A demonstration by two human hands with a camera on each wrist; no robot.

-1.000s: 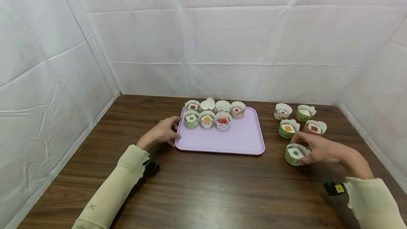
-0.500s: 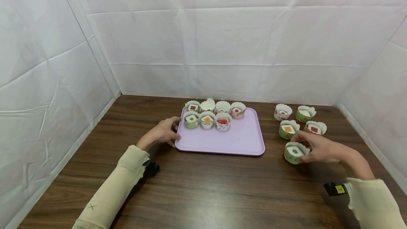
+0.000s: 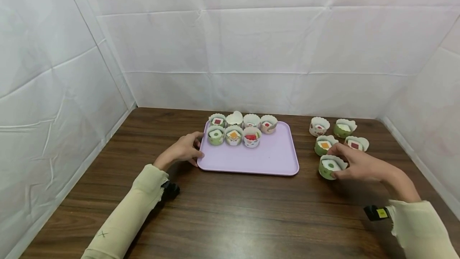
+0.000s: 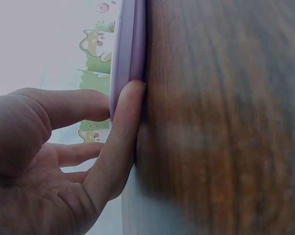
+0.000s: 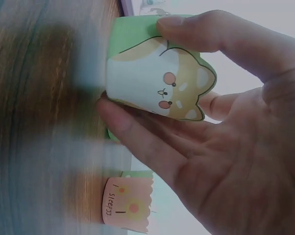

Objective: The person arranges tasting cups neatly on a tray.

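Creased white sheeting (image 3: 230, 39) on three sides, with straight fold lines across the back. Below it, dark brown table (image 3: 230, 215), wood grain running mostly side to side, with a soft pale glare toward the near edge.

Readable writing: "sleepy", or something close to it, on a pink cup (image 5: 130, 203) in the right wrist view, near a round blush print. On the black wrist device (image 3: 371, 213) at the right, a yellow label (image 3: 383, 213), marks too small to read. On the pale left sleeve (image 3: 125, 211), a dark X-shaped mark.

Pinched between thumb and fingers of the right hand (image 3: 359, 166): green cup (image 3: 327, 172), roughly upright, well to the right of the tray, bearing a tan and white animal face with pink cheeks, and a white insert with a green mark inside. Impossible to tell whether resting on the wood or just above it.

Just behind, another cup (image 3: 320, 148) with an orange square inside; beyond and to the right, three more cups (image 3: 317, 130).

Held narrowly at the left rim by thumb and fingers of the left hand (image 3: 185, 147): lilac tray (image 3: 266, 161), flat on the table. On its far left part, seven close-set cups (image 3: 233, 140), four behind and three in front, mostly with white inserts, some topped with red, orange or green. Animal prints on green wrappers (image 4: 96, 63) beyond the rim in the left wrist view.
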